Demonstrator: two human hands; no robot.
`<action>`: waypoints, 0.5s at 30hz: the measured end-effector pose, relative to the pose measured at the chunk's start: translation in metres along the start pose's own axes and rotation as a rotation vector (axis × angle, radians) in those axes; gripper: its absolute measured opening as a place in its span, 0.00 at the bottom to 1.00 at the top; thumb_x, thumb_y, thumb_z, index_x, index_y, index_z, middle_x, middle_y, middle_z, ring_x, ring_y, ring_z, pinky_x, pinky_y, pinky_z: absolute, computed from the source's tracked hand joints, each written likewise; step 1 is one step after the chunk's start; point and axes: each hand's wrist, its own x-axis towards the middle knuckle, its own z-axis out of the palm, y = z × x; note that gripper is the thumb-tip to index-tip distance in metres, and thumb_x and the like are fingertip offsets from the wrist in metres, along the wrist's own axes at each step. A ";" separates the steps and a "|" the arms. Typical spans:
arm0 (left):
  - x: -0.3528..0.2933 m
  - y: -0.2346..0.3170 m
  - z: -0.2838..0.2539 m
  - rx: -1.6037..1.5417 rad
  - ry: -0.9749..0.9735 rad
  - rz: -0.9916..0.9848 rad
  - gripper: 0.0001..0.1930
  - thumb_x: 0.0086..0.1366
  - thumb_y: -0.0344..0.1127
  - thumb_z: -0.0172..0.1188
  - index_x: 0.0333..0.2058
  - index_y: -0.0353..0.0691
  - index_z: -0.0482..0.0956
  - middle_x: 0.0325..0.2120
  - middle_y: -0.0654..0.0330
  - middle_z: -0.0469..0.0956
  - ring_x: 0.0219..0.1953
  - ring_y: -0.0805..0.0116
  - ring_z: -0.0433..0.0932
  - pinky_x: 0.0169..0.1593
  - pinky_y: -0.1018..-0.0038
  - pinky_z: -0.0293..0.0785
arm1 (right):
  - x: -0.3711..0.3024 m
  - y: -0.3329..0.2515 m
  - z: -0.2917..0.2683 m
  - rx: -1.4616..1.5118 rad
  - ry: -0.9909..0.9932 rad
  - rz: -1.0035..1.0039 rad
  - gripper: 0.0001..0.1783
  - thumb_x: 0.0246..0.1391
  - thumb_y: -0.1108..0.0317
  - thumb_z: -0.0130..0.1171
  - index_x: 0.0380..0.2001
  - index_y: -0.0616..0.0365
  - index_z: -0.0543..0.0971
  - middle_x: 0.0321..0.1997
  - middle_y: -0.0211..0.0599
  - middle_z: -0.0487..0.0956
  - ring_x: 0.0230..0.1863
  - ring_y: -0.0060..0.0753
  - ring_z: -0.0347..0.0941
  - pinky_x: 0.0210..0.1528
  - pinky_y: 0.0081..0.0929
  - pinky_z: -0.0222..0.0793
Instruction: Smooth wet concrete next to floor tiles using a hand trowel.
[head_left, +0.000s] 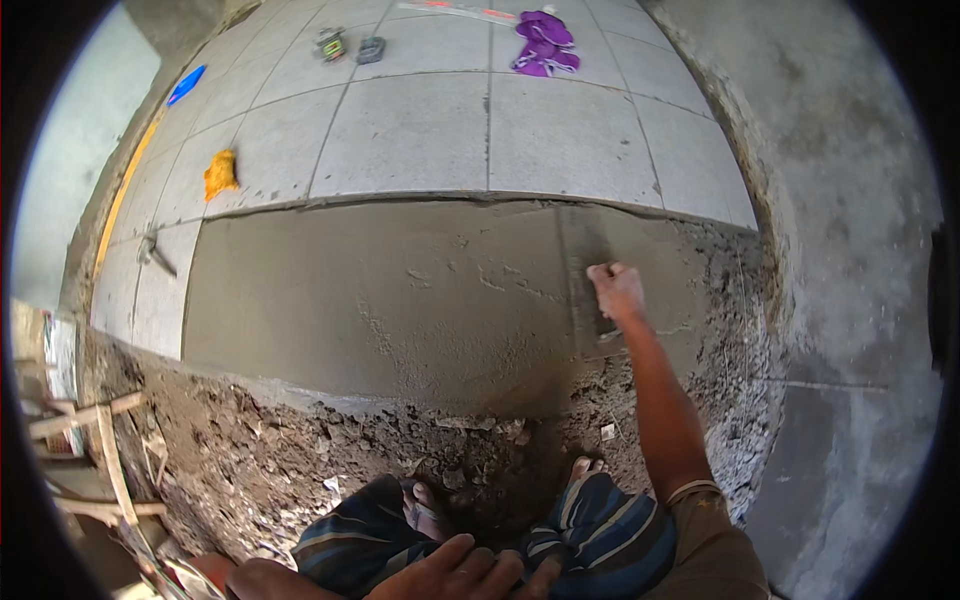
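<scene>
A bed of wet grey mortar [300, 290] stretches across the middle, smooth on the left with a few ridges and small pits. Over its right part reaches my right hand [617, 290], its fingers closed round the grip of a flat trowel [603, 322]. The trowel lies against the mortar; its outline is blurred and partly hidden by the hand. My left hand [455, 578] rests low in front of my body, near my knees, with its fingers stretched out and nothing visible in them.
Laid tiles [410, 135] border the mortar's far side. On them lie an orange cloth [220, 175], a purple cloth [545, 45], a hammer [155, 258] and a dark block [370, 50]. Rough soil [250, 430] is nearer me, wood strips [115, 465] lower left, a concrete wall [850, 200] right.
</scene>
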 end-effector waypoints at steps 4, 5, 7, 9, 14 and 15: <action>0.003 0.001 0.000 0.017 -0.021 -0.022 0.29 0.70 0.49 0.53 0.62 0.35 0.73 0.44 0.51 0.76 0.44 0.58 0.76 0.53 0.62 0.69 | 0.002 -0.020 0.047 -0.031 0.003 -0.200 0.22 0.58 0.52 0.64 0.30 0.67 0.83 0.28 0.55 0.83 0.31 0.56 0.83 0.37 0.45 0.79; 0.004 0.000 -0.001 0.035 -0.074 -0.029 0.29 0.70 0.49 0.53 0.62 0.35 0.73 0.43 0.52 0.76 0.43 0.58 0.76 0.53 0.62 0.69 | 0.002 -0.029 0.057 -0.077 -0.012 -0.238 0.22 0.57 0.53 0.63 0.30 0.66 0.83 0.32 0.57 0.83 0.36 0.59 0.82 0.42 0.47 0.78; 0.003 -0.001 0.001 0.021 -0.080 -0.016 0.29 0.70 0.49 0.52 0.62 0.35 0.74 0.42 0.52 0.76 0.43 0.58 0.75 0.53 0.63 0.69 | -0.002 -0.044 0.076 -0.151 -0.036 -0.314 0.22 0.58 0.52 0.60 0.32 0.65 0.84 0.37 0.59 0.83 0.42 0.63 0.81 0.47 0.51 0.77; 0.003 -0.003 0.000 0.007 -0.099 0.013 0.28 0.70 0.49 0.52 0.61 0.35 0.74 0.41 0.52 0.76 0.43 0.58 0.75 0.52 0.63 0.69 | -0.006 -0.062 0.098 -0.210 -0.073 -0.337 0.23 0.59 0.51 0.56 0.34 0.64 0.83 0.39 0.60 0.83 0.43 0.64 0.81 0.49 0.53 0.77; 0.007 -0.005 -0.002 -0.033 -0.005 0.030 0.27 0.66 0.42 0.56 0.61 0.34 0.74 0.40 0.53 0.76 0.41 0.58 0.75 0.50 0.64 0.70 | -0.041 -0.130 0.116 -0.342 -0.377 -0.285 0.21 0.60 0.53 0.53 0.37 0.63 0.83 0.43 0.59 0.84 0.47 0.64 0.81 0.52 0.54 0.77; 0.009 -0.005 -0.004 -0.035 -0.013 0.057 0.27 0.66 0.42 0.56 0.61 0.34 0.74 0.40 0.53 0.76 0.41 0.58 0.75 0.50 0.64 0.70 | -0.043 -0.130 0.108 -0.401 -0.451 -0.336 0.21 0.60 0.54 0.53 0.38 0.62 0.83 0.44 0.58 0.84 0.48 0.63 0.81 0.52 0.55 0.77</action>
